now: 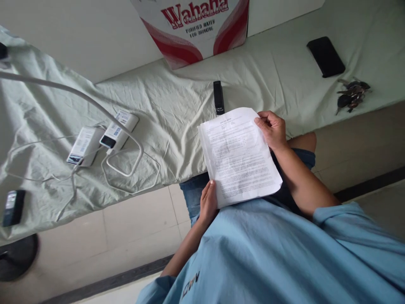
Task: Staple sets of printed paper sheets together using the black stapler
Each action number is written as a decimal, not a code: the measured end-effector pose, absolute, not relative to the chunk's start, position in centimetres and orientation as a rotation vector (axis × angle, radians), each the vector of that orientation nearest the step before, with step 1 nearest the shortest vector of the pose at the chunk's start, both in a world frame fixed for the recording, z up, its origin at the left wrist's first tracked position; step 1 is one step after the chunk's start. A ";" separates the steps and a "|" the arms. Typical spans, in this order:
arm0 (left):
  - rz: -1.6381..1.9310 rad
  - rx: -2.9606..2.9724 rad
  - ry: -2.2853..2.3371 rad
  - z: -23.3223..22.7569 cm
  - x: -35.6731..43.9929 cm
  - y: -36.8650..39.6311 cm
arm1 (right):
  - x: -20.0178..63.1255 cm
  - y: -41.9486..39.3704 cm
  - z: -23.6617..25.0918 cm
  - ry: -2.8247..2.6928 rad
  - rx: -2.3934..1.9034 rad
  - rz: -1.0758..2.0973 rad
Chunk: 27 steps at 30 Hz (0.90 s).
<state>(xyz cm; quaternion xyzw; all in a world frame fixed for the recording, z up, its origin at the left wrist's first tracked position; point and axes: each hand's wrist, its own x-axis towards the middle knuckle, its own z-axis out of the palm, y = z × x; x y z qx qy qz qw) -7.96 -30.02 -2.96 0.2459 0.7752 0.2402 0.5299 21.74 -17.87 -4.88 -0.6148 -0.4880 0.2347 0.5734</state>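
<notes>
A thin stack of printed white paper sheets (240,156) rests over my lap, in front of the bed edge. My left hand (208,202) grips the stack at its lower left edge. My right hand (272,128) pinches the upper right corner, fingers curled over the top sheet. A black stapler (218,98) lies on the pale green bedsheet (164,105) just beyond the top of the papers, untouched by either hand.
Two white power banks (103,137) with looped white cables (126,160) lie to the left. A black phone (325,56) and a bunch of keys (351,95) sit at the right. A red-and-white water carton (196,29) stands behind. A dark device (13,207) is at far left.
</notes>
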 end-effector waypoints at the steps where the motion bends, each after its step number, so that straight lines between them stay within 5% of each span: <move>1: 0.571 0.591 1.851 -3.0 -8.0 -30.0 | 21.7 -17.9 -4.9 -1.143 -1.440 0.546; 27: 0.545 0.671 1.771 -1.6 -7.6 -29.4 | 22.8 -15.2 -4.6 -1.281 -1.893 0.468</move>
